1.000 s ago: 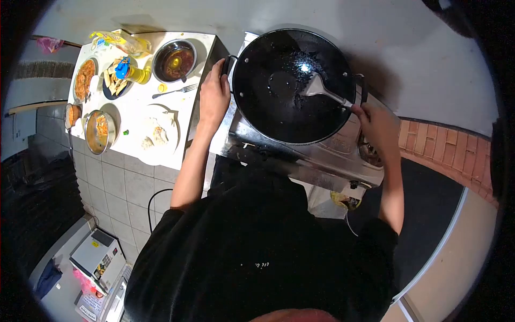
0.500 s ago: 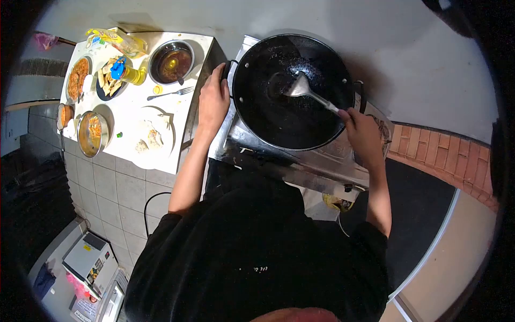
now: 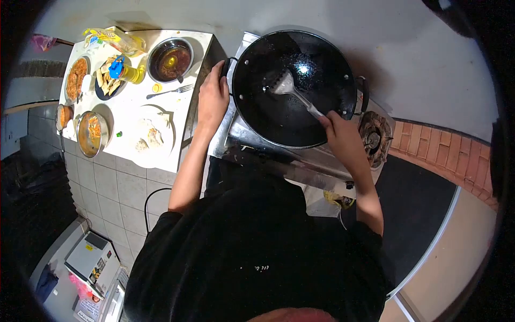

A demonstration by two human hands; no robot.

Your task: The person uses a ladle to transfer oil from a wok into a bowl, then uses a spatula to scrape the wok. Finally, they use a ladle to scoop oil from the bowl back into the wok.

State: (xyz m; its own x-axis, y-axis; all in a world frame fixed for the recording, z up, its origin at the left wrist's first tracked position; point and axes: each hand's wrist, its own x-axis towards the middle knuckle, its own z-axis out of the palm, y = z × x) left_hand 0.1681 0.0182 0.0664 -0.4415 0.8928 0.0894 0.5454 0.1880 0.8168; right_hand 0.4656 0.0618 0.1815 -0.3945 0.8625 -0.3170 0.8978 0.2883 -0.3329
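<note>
A large black wok point(image 3: 300, 126) sits on the metal gas stove point(image 3: 236, 140). My left hand point(image 3: 213, 99) is closed around the wok's left side handle. In my right hand point(image 3: 343, 137) is the handle of a metal spatula point(image 3: 287, 86), its slotted blade resting on or just above the wok's inner surface, left of centre. Oil gleams on the dark metal near the blade. The wok's right handle point(image 3: 363, 94) is free of any hand.
On the left, a white table point(image 3: 120, 145) carries a pot of dark liquid point(image 3: 170, 59), a fork point(image 3: 170, 92), an oil bottle point(image 3: 131, 74), a plate of dough pieces point(image 3: 153, 134) and a steel bowl point(image 3: 92, 140). A second burner point(image 3: 373, 139) lies right of the wok.
My right hand has drawn the spatula left and slightly down, so its blade sits further left in the wok. My left hand stays on the handle. More of the right burner now shows.
</note>
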